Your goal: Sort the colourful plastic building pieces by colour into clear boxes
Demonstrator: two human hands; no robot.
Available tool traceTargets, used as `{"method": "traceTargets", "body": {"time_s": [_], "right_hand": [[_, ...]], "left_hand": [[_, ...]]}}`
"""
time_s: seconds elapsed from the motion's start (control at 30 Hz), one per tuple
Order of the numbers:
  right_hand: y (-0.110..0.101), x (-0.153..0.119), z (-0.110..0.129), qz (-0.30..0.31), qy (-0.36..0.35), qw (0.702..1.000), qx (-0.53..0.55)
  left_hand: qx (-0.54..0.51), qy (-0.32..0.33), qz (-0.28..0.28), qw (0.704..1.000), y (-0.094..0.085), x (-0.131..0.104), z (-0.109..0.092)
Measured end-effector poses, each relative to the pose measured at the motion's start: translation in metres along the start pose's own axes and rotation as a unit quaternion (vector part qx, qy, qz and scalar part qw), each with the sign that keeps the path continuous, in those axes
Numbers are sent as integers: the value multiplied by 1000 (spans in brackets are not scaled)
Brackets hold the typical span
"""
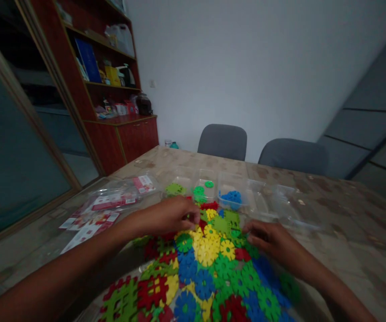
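Observation:
A big pile of plastic snowflake-disc and square interlocking building pieces lies on the table before me. My left hand [176,215] is over the pile's far left part, fingers curled in toward the thumb; anything between them is too small or hidden to make out. Close by lie yellow discs [207,251] and a green disc [184,242]. At the pile's right edge, my right hand [269,236] has its thumb and fingers bent but apart, beside green pieces [236,235]. Blue discs [204,283] and a red-and-green square piece [152,290] lie nearer me.
Clear plastic boxes stand in a row beyond the pile: one with olive-green pieces [175,189], one with bright green discs [199,192], one with blue pieces [232,197]. Clear packaging with printed labels [112,201] lies left. Two grey chairs [222,141] stand behind the table [340,201].

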State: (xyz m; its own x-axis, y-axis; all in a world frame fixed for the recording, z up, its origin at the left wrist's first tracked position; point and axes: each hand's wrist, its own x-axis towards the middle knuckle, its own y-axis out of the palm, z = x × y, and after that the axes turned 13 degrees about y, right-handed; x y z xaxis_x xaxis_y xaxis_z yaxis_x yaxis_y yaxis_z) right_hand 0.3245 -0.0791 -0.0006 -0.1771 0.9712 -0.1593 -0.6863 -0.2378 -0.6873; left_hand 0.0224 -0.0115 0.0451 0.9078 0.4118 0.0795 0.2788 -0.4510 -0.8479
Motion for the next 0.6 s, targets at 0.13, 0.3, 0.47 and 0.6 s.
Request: {"method": "traceTargets", "body": {"time_s": [0.13,0.3,0.47,0.6], "right_hand": [[21,-13,7,71,-7,996,-60],[41,-11,8,18,-13,992,-122],[45,-6,12,10,-13,991,-130],[49,-10,25,14,-33,991,-132]], "left_hand": [[41,-27,51,997,12,-32,-12],[44,-22,32,998,24,-40,-9],[56,-7,20,998,25,-37,-8],[85,-19,33,996,25,-33,-14]]}}
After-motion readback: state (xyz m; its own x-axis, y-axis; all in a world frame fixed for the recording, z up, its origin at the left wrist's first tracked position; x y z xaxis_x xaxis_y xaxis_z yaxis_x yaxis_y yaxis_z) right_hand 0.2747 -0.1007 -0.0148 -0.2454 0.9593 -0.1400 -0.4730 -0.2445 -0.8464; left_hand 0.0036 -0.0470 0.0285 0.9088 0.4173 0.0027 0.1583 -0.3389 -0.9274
